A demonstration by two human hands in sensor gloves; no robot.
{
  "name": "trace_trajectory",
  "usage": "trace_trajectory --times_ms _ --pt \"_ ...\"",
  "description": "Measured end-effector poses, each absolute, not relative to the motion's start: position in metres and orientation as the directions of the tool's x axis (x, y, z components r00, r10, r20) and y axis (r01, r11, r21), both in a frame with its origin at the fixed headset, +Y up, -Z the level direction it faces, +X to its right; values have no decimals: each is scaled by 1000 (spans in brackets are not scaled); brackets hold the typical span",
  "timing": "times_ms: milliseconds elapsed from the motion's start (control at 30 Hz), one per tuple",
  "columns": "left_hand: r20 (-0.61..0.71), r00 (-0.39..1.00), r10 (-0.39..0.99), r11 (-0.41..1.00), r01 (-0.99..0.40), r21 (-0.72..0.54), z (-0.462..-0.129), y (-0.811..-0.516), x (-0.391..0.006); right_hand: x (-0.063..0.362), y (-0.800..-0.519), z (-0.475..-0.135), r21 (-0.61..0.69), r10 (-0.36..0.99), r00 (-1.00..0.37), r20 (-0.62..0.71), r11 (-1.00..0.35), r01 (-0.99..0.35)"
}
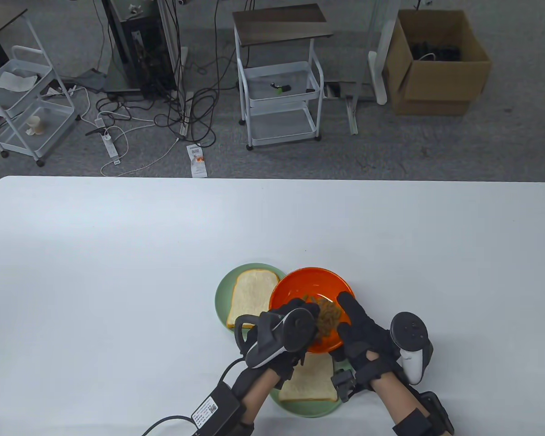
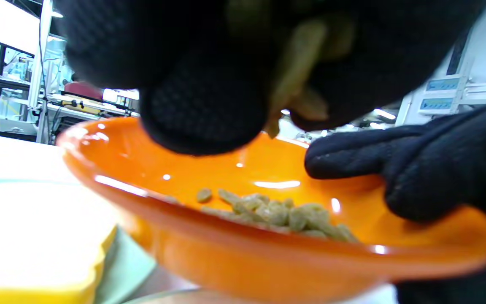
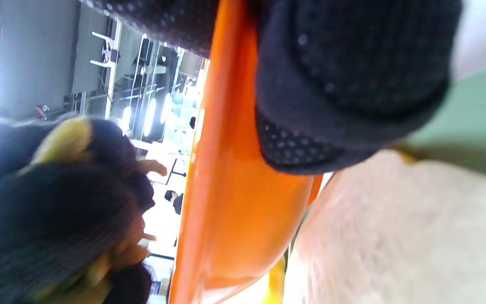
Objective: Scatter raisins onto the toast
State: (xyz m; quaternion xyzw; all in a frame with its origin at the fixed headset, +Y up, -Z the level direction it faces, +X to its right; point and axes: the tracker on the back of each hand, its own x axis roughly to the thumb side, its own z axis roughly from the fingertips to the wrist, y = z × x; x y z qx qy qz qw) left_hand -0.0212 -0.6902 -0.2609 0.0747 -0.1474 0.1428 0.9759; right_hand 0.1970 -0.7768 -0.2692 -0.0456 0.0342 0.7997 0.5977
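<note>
Holding the glossy orange bowl [image 1: 311, 295] by its rim with my right hand [image 1: 363, 336], I pinch soft, wrinkled raisins [image 2: 298, 76] in my left hand [image 1: 281, 336] just above the heap. Both pale, spongy toast slices [image 1: 252, 295] look bare, one below my grip; sprinkling remains.

We see a wide white bench [image 1: 118, 272] carrying two pale green plates, one plate [image 1: 222, 295] near its middle holding a slice of toast [image 1: 250, 295], and a second plate [image 1: 309, 408] just beside it at the near edge holding another slice [image 1: 311, 383].
</note>
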Motion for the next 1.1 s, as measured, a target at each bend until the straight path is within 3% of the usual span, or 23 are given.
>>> trace_trajectory --times_ms 100,267,400,533,733,1100 --pt "308 912 271 950 -305 64 -257 -688 -19 211 -775 -275 -61 943 -316 -103 -324 -944" --pt "273 917 290 956 -264 -128 -261 -705 -12 234 -778 -284 -152 929 -348 -123 -364 -919" --pt "255 948 191 968 -138 -212 -268 -727 -4 244 -780 -288 -189 928 -347 -138 -369 -910" --pt "245 966 84 982 -39 -185 -272 -741 -1 246 -781 -289 -194 920 -367 -137 -389 -901" --pt "224 974 33 986 6 -168 -277 -746 -3 241 -779 -288 -174 923 -365 -123 -382 -908" --pt "251 963 96 967 -30 -254 -270 -737 -2 240 -780 -288 -164 922 -368 -121 -384 -908"
